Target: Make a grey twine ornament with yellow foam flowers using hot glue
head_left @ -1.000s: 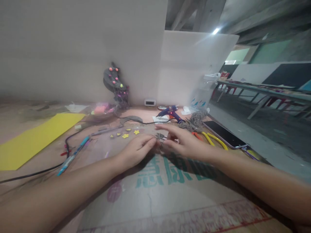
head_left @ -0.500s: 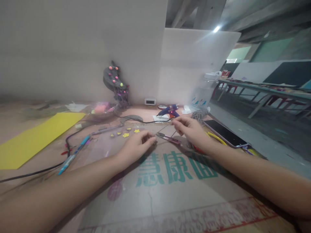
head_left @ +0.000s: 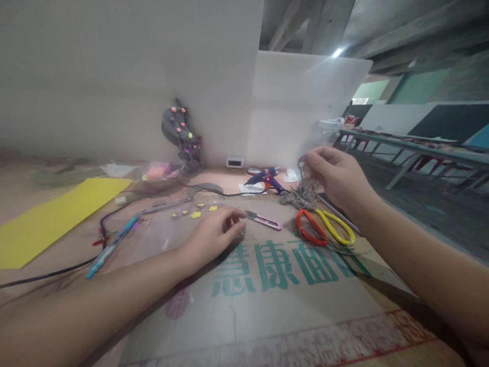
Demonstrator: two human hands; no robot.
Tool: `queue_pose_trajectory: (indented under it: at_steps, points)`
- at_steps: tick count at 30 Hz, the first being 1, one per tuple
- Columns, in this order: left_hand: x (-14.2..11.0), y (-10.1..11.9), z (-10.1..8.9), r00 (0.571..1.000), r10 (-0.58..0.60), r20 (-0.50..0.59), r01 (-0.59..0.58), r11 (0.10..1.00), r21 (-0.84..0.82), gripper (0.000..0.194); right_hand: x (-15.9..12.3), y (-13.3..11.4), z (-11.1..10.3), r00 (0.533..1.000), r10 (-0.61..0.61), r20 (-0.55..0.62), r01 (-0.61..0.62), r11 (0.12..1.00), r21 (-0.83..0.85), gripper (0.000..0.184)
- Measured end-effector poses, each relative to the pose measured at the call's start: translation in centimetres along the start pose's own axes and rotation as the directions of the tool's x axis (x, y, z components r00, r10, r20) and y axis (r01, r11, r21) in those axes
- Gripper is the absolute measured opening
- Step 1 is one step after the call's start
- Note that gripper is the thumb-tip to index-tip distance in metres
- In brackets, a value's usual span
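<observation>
Tabletop (head_left: 214,176), grey cord (head_left: 300,165), hanging from right fingers (head_left: 320,159)

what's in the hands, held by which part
The right hand pinches grey cord by a raised section; whether the left hand holds anything cannot be told.

The right hand (head_left: 336,173) pinches grey cord (head_left: 301,164) near scissors (head_left: 318,241); the left hand (head_left: 214,232) lies beside snips (head_left: 266,221).

A plain pale wall (head_left: 126,76) spans ten to twelve o'clock. Toward one stands a lower white panel (head_left: 305,97), a bright light (head_left: 336,52) glaring at its top edge. Greenish wall (head_left: 424,89) shows at two; near three, a long table (head_left: 420,146) stands on grey floor (head_left: 454,209).
</observation>
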State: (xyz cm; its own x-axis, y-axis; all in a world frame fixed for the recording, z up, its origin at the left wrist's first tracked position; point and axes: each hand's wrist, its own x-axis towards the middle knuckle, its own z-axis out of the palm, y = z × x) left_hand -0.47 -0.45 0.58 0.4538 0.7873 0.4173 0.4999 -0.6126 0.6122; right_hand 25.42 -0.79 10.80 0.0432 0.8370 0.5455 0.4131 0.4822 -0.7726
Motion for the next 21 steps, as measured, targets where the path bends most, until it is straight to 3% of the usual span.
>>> queue_pose_trajectory:
  at_steps: [3, 4, 7, 9, 11, 13, 15, 19, 21]
  points:
    - [-0.4, 0.7, -0.4, 0.971, 0.174, -0.165, -0.176, 0.984, 0.002, 0.028, -2.0, -0.6, 2.0, 0.976, -0.065, 0.208, 0.094, 0.986, -0.135, 0.022]
    - [-0.6, 0.9, -0.4, 0.969, 0.207, -0.135, -0.21, 0.978, -0.01, 0.036, -3.0, -0.7, 2.9, 0.944, -0.145, 0.296, 0.201, 0.965, -0.167, 0.019]
    - [-1.1, 1.5, -0.2, 0.967, 0.251, 0.031, -0.243, 0.957, -0.161, 0.058, -6.0, -0.6, 5.3, 0.776, -0.372, 0.509, 0.526, 0.828, -0.197, 0.014]
    - [-1.3, 1.9, 0.0, 0.96, 0.246, 0.136, -0.206, 0.945, -0.255, 0.048, -7.3, -0.3, 6.2, 0.712, -0.455, 0.535, 0.635, 0.743, -0.213, 0.017]
    - [-1.2, 2.4, -0.1, 0.952, 0.214, 0.22, -0.128, 0.929, -0.348, 0.036, -7.8, 0.0, 6.5, 0.691, -0.514, 0.508, 0.677, 0.706, -0.208, 0.018]
    - [-0.9, 2.8, -0.7, 0.945, 0.126, 0.302, -0.003, 0.926, -0.376, 0.025, -7.6, 0.3, 6.3, 0.709, -0.537, 0.458, 0.666, 0.723, -0.184, 0.018]
    - [-0.4, 3.3, -1.8, 0.932, 0.028, 0.361, 0.107, 0.931, -0.348, 0.023, -6.9, 0.5, 5.9, 0.757, -0.511, 0.407, 0.614, 0.77, -0.173, 0.018]
    - [1.1, 3.5, -5.8, 0.916, -0.068, 0.395, 0.139, 0.979, -0.152, 0.03, -4.2, 1.2, 4.4, 0.842, -0.392, 0.372, 0.504, 0.818, -0.277, 0.02]
    - [2.0, 2.6, -8.1, 0.939, -0.086, 0.333, 0.104, 0.994, -0.037, 0.031, -2.3, 1.9, 3.1, 0.89, -0.256, 0.378, 0.402, 0.831, -0.383, 0.023]
